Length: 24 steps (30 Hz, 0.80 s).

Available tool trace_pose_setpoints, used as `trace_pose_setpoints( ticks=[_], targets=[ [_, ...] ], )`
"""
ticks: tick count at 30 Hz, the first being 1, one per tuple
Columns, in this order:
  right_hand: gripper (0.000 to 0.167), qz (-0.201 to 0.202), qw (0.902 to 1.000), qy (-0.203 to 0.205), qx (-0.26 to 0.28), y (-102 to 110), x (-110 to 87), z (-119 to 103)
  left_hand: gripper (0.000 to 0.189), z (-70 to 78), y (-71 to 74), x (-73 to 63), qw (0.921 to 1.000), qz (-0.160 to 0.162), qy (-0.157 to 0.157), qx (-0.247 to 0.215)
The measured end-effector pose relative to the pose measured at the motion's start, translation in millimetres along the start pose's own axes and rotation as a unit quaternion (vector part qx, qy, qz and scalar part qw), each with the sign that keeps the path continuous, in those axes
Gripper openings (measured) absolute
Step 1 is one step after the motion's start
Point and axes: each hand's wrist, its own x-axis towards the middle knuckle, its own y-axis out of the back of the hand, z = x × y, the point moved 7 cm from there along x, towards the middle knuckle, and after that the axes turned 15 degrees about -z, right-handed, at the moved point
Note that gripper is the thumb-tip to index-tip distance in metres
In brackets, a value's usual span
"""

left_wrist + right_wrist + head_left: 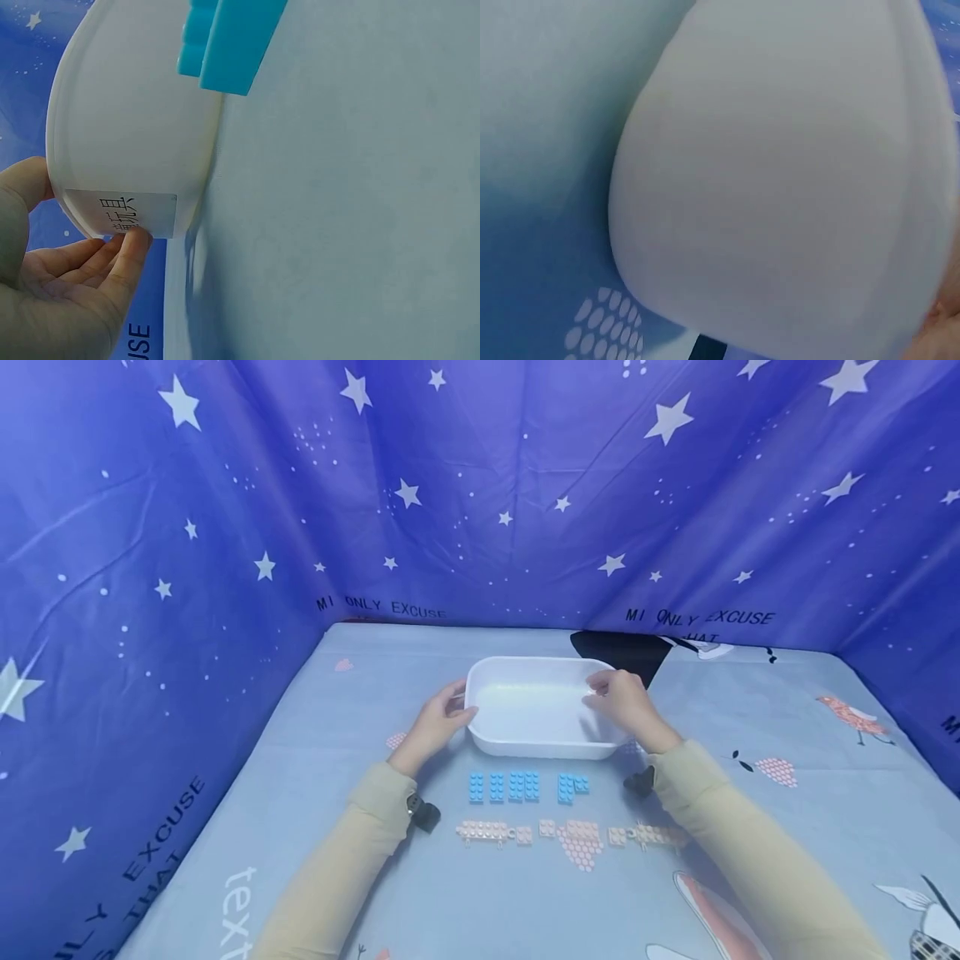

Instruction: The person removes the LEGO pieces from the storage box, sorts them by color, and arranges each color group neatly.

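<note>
A white plastic basin [532, 749] stands on the patterned cloth, with no contents showing in its visible interior. At its left end my left hand [437, 722] grips the rim; in the left wrist view the thumb is at the rim and the fingertips press a printed label [161, 214] on the outer wall. My right hand [626, 702] reaches over the right end, its fingers parted above the inside of the basin. In the right wrist view the basin wall [765, 172] hides most of that hand. In front of the basin lie several blue building bricks [497, 787] in a row.
Nearer me runs a second row: pink bricks [485, 832] on the left and middle, beige bricks [656, 835] on the right beside my forearm. A blue starry curtain [487, 468] closes off the back and sides of the cloth-covered table [315, 777].
</note>
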Motion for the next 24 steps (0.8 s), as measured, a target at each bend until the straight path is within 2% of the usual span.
trace_pose_setpoints(
  ticks=[5, 13, 19, 20, 23, 24],
  targets=[
    [0.044, -0.022, 0.9993, -0.023, -0.023, -9, 9.4, 2, 0.062, -2.6, -2.6, -0.6, 1.0000, -0.005, 0.001, 0.003],
    [0.043, -0.035, 0.9975, -0.027, -0.056, -14, 20.9, 3, 0.062, -2.4, -3.3, -1.6, 1.0000, -0.003, 0.000, 0.006],
    [0.035, -0.044, 0.9964, -0.035, -0.064, -15, 23.8, 2, 0.063, 0.3, -2.0, -0.9, 1.0000, -0.001, -0.002, 0.008],
    [0.034, -0.043, 0.9963, -0.032, -0.068, -15, 24.4, 2, 0.063, 0.5, -1.7, -0.6, 1.0000, -0.001, -0.001, 0.010],
    [0.015, -0.026, 0.9961, -0.009, -0.084, -14, 27.7, -1, 0.063, 0.7, -0.9, 0.2, 0.9999, -0.001, 0.000, 0.012],
    [0.018, -0.018, 0.9956, 0.000, -0.091, -14, 28.9, -2, 0.063, 0.8, -0.7, 0.4, 0.9999, 0.000, 0.000, 0.013]
  ],
)
